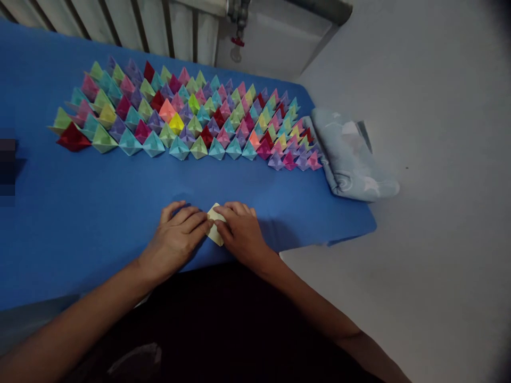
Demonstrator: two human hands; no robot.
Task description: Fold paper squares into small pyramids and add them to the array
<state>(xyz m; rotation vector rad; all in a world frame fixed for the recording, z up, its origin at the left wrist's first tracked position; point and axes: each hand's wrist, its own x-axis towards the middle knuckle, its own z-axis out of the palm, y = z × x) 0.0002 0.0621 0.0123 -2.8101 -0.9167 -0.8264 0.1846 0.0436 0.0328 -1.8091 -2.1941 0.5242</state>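
Note:
A small pale yellow piece of paper [216,230] lies on the blue surface [120,213] near its front edge, between my two hands. My left hand [175,238] rests at the paper's left side, its fingers somewhat spread and bent, with fingertips touching the paper's edge. From the right, my right hand [242,231] has its thumb and index finger on top of the paper, and the other fingers curl beyond it. Part of the paper is hidden under the fingers.
Rows of folded paper boats [154,144] in many colours stand across the back of the blue surface. A folded grey-blue cloth [343,154] lies at its right end. Behind are a radiator [151,26] and a red valve handle [237,41].

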